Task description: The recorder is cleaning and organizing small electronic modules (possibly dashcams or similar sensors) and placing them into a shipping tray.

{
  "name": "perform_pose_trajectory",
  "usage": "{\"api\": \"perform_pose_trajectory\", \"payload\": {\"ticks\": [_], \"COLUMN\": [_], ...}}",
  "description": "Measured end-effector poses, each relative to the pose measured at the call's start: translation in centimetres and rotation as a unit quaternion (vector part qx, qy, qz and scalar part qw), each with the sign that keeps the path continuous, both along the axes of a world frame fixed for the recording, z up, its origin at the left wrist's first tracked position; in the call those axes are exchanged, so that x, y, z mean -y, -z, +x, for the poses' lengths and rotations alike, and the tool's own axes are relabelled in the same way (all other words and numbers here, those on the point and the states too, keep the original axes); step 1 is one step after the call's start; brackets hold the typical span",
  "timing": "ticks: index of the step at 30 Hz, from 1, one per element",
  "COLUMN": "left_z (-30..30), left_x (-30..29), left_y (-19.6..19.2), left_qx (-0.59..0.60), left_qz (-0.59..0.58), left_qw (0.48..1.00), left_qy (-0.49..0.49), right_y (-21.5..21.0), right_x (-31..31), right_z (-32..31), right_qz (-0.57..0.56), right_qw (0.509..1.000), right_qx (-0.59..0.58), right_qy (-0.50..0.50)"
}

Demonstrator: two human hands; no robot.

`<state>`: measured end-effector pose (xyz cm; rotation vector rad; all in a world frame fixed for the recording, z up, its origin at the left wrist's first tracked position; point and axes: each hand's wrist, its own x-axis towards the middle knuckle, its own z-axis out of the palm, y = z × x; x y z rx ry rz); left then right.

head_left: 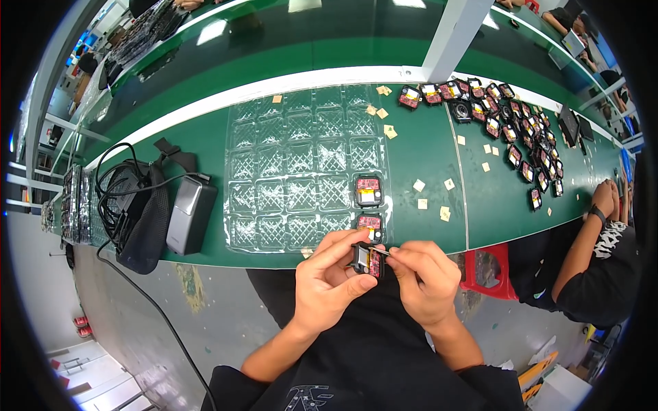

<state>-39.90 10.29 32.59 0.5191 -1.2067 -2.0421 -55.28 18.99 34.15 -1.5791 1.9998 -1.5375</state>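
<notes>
Between thumb and fingers, my left hand [327,277] grips a small square black device casing [369,261] with a red circuit board and a pale part inside. My right hand [426,281] pinches a thin metal tool, perhaps tweezers [379,251], whose tip reaches the casing's upper edge. Just beyond my hands lies a clear plastic tray [240,205] with rows of square pockets. Two similar open casings sit in its right column: an upper one [368,191] and a lower one [369,224], the lower partly hidden by my fingers.
Many more casings [510,133] are heaped at the right of the green table [425,164]. Small pale paper squares [419,185] lie scattered around. At left are a grey-black box [191,214], a black pouch and coiled cables [123,178]. A co-worker's arm [582,240] rests at right, near a red stool [490,272].
</notes>
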Motion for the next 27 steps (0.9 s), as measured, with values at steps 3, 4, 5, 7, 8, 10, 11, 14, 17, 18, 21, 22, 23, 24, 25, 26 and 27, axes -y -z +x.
{"api": "perform_pose_trajectory", "payload": {"ticks": [3,4,5,7,8,10,11,14,17,18,21,22,23,24,25,26,27], "left_z": [0.0,-0.1,-0.1,-0.1,-0.1,-0.3,-0.3,-0.4,-0.3,-0.3,-0.4,-0.5,-0.6,-0.6,-0.6,-0.6,-0.5], "left_x": [0.0,0.0,0.0,-0.1,-0.2,-0.1,-0.1,-0.3,-0.4,-0.5,-0.8,-0.9,-0.9,-1.0,-1.0,-1.1,-1.1], "left_y": [-0.1,0.0,0.0,0.3,0.3,0.3,0.3,0.3,0.2,0.2,0.3,0.2,0.2,0.2,0.3,0.3,0.4], "left_qx": [0.022,0.014,0.007,-0.005,-0.017,-0.017,-0.017,-0.028,-0.013,-0.013,-0.006,-0.002,0.001,0.001,0.000,-0.001,-0.001], "left_qz": [0.003,0.007,0.010,0.012,0.013,0.012,0.010,0.010,0.018,0.018,0.013,0.019,0.024,0.024,0.023,0.023,0.023], "left_qw": [1.000,1.000,1.000,1.000,1.000,1.000,1.000,1.000,1.000,1.000,1.000,1.000,1.000,1.000,0.999,0.999,0.999], "left_qy": [0.000,-0.002,-0.003,-0.006,-0.008,-0.007,-0.006,0.000,-0.002,-0.001,-0.011,-0.014,-0.018,-0.018,-0.022,-0.026,-0.025], "right_y": [0.5,0.5,0.4,0.2,0.2,0.1,0.1,0.1,0.4,0.3,0.5,0.6,0.7,0.9,1.0,1.0,1.0], "right_x": [0.0,0.0,0.1,0.1,0.0,-0.2,-0.3,-0.4,-0.5,-0.5,-0.5,-0.6,-0.5,-0.5,-0.4,-0.4,-0.4], "right_z": [0.0,0.0,0.1,0.2,0.2,0.1,0.1,-0.1,-0.1,0.0,0.3,0.4,0.4,0.5,0.5,0.5,0.5], "right_qz": [-0.010,-0.015,-0.015,-0.007,-0.007,-0.014,-0.014,-0.011,-0.011,-0.006,0.002,0.004,0.005,-0.002,-0.010,-0.010,-0.012], "right_qw": [0.998,0.996,0.996,1.000,1.000,1.000,1.000,1.000,1.000,1.000,1.000,1.000,1.000,1.000,0.998,0.998,0.997], "right_qx": [-0.061,-0.092,-0.092,-0.020,-0.019,-0.017,-0.017,-0.011,-0.005,-0.002,0.004,0.008,0.007,-0.027,-0.062,-0.062,-0.073], "right_qy": [0.011,0.014,0.014,0.006,0.006,0.015,0.015,0.009,-0.008,-0.002,0.006,0.008,0.008,0.015,0.023,0.023,0.017]}}
